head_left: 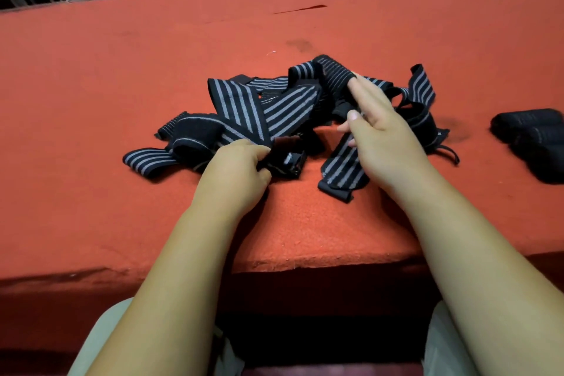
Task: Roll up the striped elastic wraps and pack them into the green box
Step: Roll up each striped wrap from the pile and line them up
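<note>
Surface: red felt-covered table, felt fuzzy at the front lip. Centre: tangled pile of loose striped wraps (black, grey stripes), overlapping each other. One strip trails out of the pile toward the front edge. Far right: rolled wraps, dark, packed side by side, well apart from the pile. Dark smudge on the felt behind the pile.

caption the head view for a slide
Left hand pinches one end of the tangled striped wraps, open right hand over them, rolled wraps aside
</note>
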Tool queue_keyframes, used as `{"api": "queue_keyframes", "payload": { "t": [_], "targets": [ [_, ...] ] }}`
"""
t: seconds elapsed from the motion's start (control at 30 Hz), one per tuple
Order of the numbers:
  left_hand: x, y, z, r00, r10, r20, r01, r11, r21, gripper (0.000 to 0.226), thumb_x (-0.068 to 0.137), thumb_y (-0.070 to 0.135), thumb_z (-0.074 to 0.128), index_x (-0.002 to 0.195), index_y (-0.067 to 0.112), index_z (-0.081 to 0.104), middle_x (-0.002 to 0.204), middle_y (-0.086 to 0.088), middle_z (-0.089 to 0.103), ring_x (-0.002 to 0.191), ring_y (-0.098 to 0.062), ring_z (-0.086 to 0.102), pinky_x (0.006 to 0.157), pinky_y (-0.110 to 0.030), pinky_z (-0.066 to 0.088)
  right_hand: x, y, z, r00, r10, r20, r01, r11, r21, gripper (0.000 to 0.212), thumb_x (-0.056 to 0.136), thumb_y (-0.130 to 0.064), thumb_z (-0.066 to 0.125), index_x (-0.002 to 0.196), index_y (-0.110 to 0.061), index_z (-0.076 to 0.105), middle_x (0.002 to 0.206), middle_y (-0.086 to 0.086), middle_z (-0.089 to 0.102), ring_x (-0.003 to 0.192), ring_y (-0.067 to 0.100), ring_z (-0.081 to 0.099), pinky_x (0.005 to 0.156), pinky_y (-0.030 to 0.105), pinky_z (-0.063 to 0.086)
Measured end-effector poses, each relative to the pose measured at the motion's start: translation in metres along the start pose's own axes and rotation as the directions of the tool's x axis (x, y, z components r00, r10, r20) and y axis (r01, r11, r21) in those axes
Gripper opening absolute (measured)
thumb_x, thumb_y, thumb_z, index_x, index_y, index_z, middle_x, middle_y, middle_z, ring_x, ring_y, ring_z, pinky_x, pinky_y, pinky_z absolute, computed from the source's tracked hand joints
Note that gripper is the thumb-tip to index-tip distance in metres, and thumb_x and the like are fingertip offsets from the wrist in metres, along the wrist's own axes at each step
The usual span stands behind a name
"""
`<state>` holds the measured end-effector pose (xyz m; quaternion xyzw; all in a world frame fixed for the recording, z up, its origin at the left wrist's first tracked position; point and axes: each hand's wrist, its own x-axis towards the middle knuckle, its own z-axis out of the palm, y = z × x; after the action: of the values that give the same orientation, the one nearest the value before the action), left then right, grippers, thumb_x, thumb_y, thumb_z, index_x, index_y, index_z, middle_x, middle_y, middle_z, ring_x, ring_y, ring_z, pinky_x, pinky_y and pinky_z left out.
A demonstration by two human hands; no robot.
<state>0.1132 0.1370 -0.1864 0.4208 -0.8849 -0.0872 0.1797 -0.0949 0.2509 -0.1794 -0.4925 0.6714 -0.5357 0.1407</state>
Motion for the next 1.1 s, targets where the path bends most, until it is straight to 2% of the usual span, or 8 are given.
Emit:
{"api": "queue_keyframes", "payload": {
  "t": [0.13,0.27,0.43,0.57,0.67,0.87,0.97,1.1],
  "targets": [
    [0.0,0.01,-0.023,0.992,-0.073,0.105,0.089,0.985,-0.15,0.039,0.094,0.018,0.062,0.124,0.035,0.079,0.108,0.015,0.074,0.102,-0.005,0.069,0.085,-0.019,0.049,-0.009,-0.015,0.0,0.999,-0.033,0.043,0.027,0.992,0.121,0.055,0.114,-0.012,0.044,0.163,-0.038,0.044,0.163,-0.035,0.035,0.102,0.0,0.071,0.099,0.023,0.052],
    [0.005,0.031,-0.025,0.975,-0.135,-0.175,0.062,0.927,-0.371,0.016,0.097,0.034,0.068,0.11,0.035,0.079,0.097,0.024,0.073,0.093,0.01,0.065,0.08,-0.013,0.045,-0.014,-0.019,0.002,0.996,-0.032,0.084,0.017,0.984,0.18,0.054,0.112,-0.009,0.046,0.157,-0.039,0.053,0.156,-0.039,0.044,0.099,0.005,0.07,0.093,0.025,0.052],
    [0.017,0.046,-0.012,0.941,-0.053,-0.335,-0.046,0.958,-0.283,0.032,0.094,0.044,0.076,0.122,0.029,0.068,0.119,0.011,0.065,0.114,-0.007,0.061,0.093,-0.025,0.044,-0.017,-0.019,0.008,0.995,-0.018,0.102,-0.01,0.964,0.266,0.05,0.111,-0.009,0.051,0.149,-0.039,0.063,0.149,-0.029,0.059,0.094,0.004,0.069,0.09,0.027,0.053],
    [0.024,0.045,-0.007,0.926,-0.083,-0.369,-0.001,0.975,-0.221,0.024,0.095,0.038,0.066,0.117,0.029,0.066,0.115,0.008,0.064,0.111,-0.016,0.062,0.091,-0.039,0.05,-0.017,-0.016,0.01,0.993,0.05,0.105,-0.09,0.905,0.416,0.038,0.111,-0.015,0.055,0.137,-0.036,0.073,0.096,0.001,0.074,0.091,0.014,0.065,0.092,0.035,0.053],
    [0.029,0.042,-0.005,0.916,-0.121,-0.383,0.017,0.964,-0.264,0.019,0.095,0.029,0.064,0.11,0.023,0.073,0.109,0.007,0.071,0.106,-0.017,0.065,0.087,-0.033,0.047,-0.015,-0.014,0.012,0.987,0.096,0.133,-0.158,0.766,0.623,0.034,0.112,-0.009,0.052,0.136,-0.019,0.073,0.081,0.002,0.069,0.084,0.016,0.063,0.085,0.04,0.051],
    [0.03,0.03,-0.006,0.879,-0.245,-0.408,0.098,0.932,-0.348,0.009,0.091,0.024,0.062,0.092,0.018,0.069,0.084,-0.002,0.07,0.084,-0.026,0.064,0.072,-0.034,0.04,-0.008,-0.013,-0.004,0.982,0.14,0.124,-0.175,0.456,0.873,0.04,0.111,-0.005,0.043,0.146,-0.008,0.06,0.113,0.006,0.076,0.076,0.01,0.062,0.072,0.03,0.051],
    [0.029,0.025,-0.009,0.872,-0.291,-0.393,0.147,0.923,-0.356,0.007,0.095,0.026,0.064,0.092,0.021,0.068,0.082,0.001,0.066,0.082,-0.024,0.061,0.07,-0.03,0.033,-0.006,-0.012,-0.017,0.989,0.11,0.102,-0.139,0.426,0.894,0.046,0.109,-0.008,0.041,0.153,-0.008,0.055,0.149,0.009,0.064,0.079,0.009,0.058,0.072,0.028,0.052],
    [0.029,0.026,-0.008,0.889,-0.31,-0.338,0.171,0.907,-0.384,0.014,0.099,0.036,0.07,0.097,0.023,0.074,0.083,0.006,0.065,0.086,-0.02,0.062,0.071,-0.029,0.035,-0.011,-0.015,-0.031,0.995,0.083,0.062,-0.094,0.469,0.878,0.046,0.108,-0.007,0.04,0.151,-0.005,0.057,0.131,0.007,0.066,0.08,0.01,0.055,0.072,0.028,0.05]
  ]
}}
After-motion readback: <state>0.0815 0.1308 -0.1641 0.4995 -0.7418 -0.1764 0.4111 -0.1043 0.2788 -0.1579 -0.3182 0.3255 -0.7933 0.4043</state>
